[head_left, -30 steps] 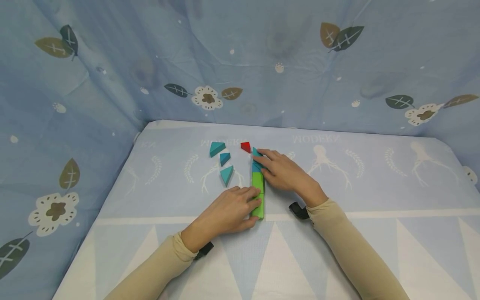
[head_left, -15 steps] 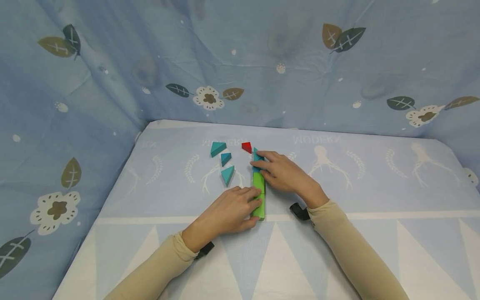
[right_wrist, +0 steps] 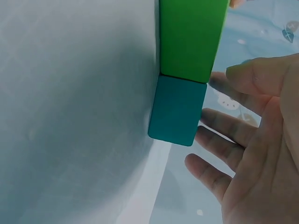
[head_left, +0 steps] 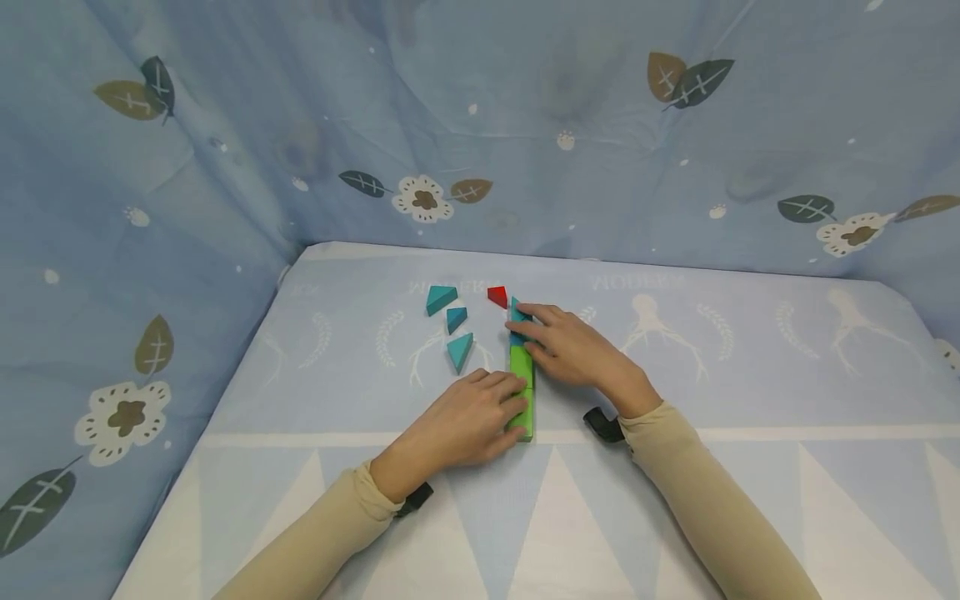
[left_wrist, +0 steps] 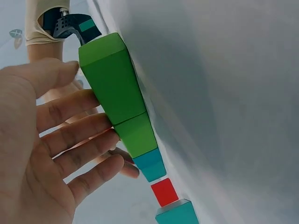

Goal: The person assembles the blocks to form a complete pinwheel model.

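Two green blocks (head_left: pixel 521 360) lie end to end in a line running away from me. At their far end a teal block (right_wrist: pixel 177 109) with a pointed tip continues the line, its end face against the green one. My left hand (head_left: pixel 476 417) rests from the left on the green blocks, its fingertips on their top and side. From the right, my right hand (head_left: pixel 573 346) lays extended fingers over the teal block, partly covering it. In the right wrist view, the thumb of the right hand is near the green block's edge.
Left of the line lie three loose teal blocks: one at the back (head_left: pixel 441 299), a small one (head_left: pixel 456 319) and a triangular one (head_left: pixel 461 352). A red block (head_left: pixel 497 296) sits just beyond the line's far tip. Patterned cloth (head_left: pixel 480 125) hangs behind the table.
The fingers of my right hand have shifted slightly on the teal block. My left hand and the row of blocks stay in place, while the head view drifts a little.
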Demonstrator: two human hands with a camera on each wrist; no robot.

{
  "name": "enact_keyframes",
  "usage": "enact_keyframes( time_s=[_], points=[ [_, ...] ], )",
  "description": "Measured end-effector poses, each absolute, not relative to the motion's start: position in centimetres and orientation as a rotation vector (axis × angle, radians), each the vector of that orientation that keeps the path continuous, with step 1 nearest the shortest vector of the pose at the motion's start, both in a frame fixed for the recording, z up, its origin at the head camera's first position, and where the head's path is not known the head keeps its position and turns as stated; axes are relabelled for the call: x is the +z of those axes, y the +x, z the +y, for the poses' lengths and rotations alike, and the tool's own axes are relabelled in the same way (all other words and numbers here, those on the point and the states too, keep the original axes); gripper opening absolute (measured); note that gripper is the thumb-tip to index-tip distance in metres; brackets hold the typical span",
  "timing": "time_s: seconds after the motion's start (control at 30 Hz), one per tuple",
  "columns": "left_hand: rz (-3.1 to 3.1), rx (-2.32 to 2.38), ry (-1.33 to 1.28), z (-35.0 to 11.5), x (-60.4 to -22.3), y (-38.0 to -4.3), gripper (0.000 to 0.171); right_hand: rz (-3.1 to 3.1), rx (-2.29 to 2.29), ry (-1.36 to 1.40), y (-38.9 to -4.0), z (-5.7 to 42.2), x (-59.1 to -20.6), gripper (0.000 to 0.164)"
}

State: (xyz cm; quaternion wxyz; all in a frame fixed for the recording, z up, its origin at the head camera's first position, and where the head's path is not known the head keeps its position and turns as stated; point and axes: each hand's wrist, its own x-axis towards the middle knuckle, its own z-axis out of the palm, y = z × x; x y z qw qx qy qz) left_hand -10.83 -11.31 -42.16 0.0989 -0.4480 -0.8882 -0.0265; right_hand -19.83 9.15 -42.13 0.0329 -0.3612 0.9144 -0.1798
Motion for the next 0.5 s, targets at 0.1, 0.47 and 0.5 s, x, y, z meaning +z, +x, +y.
enact_keyframes(
  time_s=[0.1, 0.47, 0.5],
  points=[
    [-2.63, -0.112, -1.33, -11.3, -42.3, -11.1, 0.026, 2.818, -0.558, -1.105, -19.9, 9.4, -41.9, 0.043],
    [-2.699, -0.35, -1.176, -14.2, -39.7, -13.6, 0.029, 2.884, -0.511, -1.057, -19.0, 10.1, -40.8, 0.047],
    [-2.713, -0.378, -1.145, -14.6, -39.6, -14.2, 0.028, 2.893, -0.497, -1.065, -18.7, 10.2, -40.8, 0.048]
  ],
)
